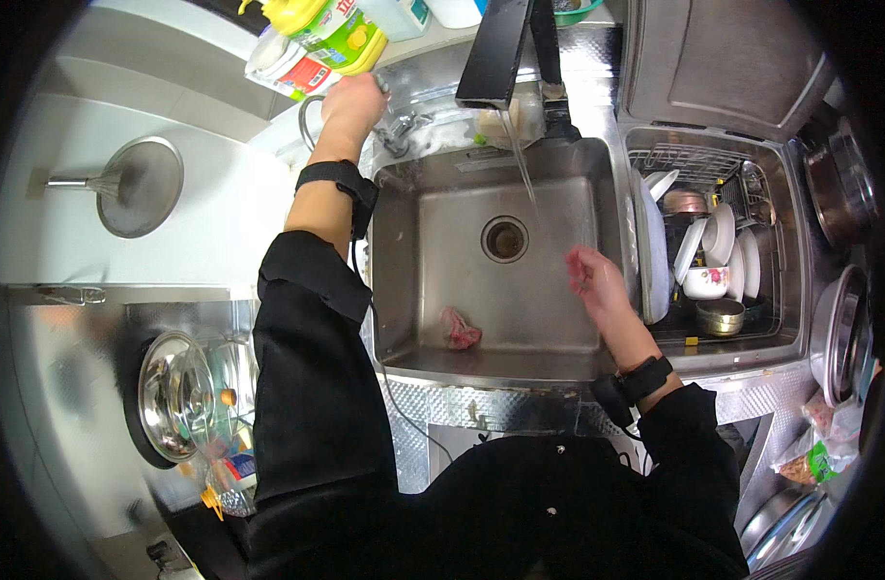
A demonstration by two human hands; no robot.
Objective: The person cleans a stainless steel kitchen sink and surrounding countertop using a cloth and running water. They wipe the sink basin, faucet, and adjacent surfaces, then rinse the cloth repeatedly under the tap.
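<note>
At the back left of the stainless steel sink (449, 275), my left hand (355, 101) is closed up beside the bottles; whether it holds anything I cannot tell. My right hand (594, 283) hangs over the sink's right side, fingers loosely bent and nothing visible in them. A thin stream of water (516, 152) falls from the black faucet (493, 61) into the basin, behind the drain (505, 238). Near the front left of the basin floor lies a small pink-and-red piece (462, 330), perhaps raw meat. Each wrist wears a black strap with a device.
Right of the sink, a dish rack basin (790, 290) holds bowls and plates under a raised lid (732, 65). A yellow detergent bottle (333, 36) and other containers stand behind my left hand. A mesh strainer (141, 187) lies on the left counter. A cable runs along the sink's left edge.
</note>
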